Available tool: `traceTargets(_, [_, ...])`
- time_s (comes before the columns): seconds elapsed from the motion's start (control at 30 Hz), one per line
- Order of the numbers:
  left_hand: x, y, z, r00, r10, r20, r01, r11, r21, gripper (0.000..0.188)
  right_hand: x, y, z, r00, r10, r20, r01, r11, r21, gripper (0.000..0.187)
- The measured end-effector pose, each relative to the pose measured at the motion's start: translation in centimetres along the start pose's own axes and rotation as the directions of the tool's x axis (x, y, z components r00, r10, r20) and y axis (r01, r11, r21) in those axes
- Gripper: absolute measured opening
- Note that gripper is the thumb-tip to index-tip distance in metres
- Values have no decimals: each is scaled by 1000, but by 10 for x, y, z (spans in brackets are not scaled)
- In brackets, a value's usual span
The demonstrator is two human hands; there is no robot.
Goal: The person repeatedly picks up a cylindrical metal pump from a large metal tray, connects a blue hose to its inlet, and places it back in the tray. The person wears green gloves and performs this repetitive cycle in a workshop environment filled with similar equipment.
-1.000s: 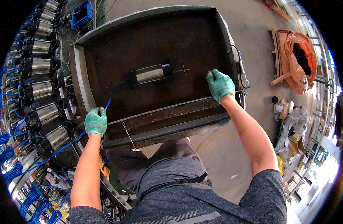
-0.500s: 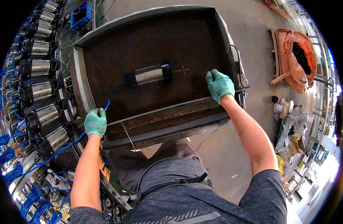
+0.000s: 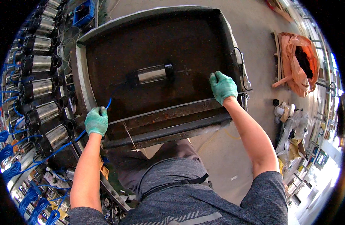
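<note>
At the tank, the left hand grasps a blue cable, which could slip if held loosely; the hold of the right hand is unclear.

the blue cable disappears inside the left hand so that stretch is hidden, can't tell what the right hand's curled fingers are doing underneath, and the outermost blue coils on the left get kinda swallowed by the round black edge
</note>
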State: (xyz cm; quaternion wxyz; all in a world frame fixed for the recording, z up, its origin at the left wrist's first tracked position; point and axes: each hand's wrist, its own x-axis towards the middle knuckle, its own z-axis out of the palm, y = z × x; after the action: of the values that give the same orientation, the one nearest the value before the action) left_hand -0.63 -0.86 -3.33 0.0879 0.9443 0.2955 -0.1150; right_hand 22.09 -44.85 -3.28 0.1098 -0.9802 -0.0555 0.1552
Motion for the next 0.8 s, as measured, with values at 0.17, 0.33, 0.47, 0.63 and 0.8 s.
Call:
traceTargets(0.17, [-1, 7, -6, 999, -37, 24, 37, 999, 4, 40, 0, 4, 7, 999, -12, -45, 12, 1000, -8, 36])
traceTargets(0.33, [-2, 8, -9, 999, -37, 22, 37, 999, 1, 42, 1, 1, 4, 1000, 11, -12, -11, 1000, -2, 36])
traceTargets(0.47, [-1, 8, -9, 999, -28, 36, 27, 999, 19, 42, -1, 4, 9, 997, -19, -70, 20, 1000, 6, 37])
traceTargets(0.63, [0, 8, -9, 999, -29, 38, 29, 999, 13, 41, 2, 7, 10, 999, -20, -44, 19, 1000, -11, 37])
traceTargets(0.8, [0, 8, -9, 998, -34, 47, 33, 999, 19, 41, 0, 3, 7, 999, -17, -45, 16, 1000, -10, 36])
